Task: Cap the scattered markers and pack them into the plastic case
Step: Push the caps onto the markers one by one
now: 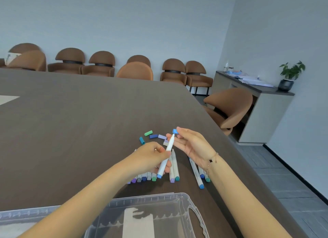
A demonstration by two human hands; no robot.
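Case (pixel 179 202) open | left hand (pixel 150 158) grips marker (pixel 166 159) | right hand (pixel 191 143) pinches cap (pixel 175 131)

white marker (pixel 166 158), blue cap (pixel 175 131), dark brown table (pixel 79 122)

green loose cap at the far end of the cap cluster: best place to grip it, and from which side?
Grip the green cap across its short width at mid-length, coming from above. It lies flat on the table, long axis roughly left-right, so its two long sides face near and far. Both look free; the dark blue cap lies close to its right end, so avoid an endwise grip.
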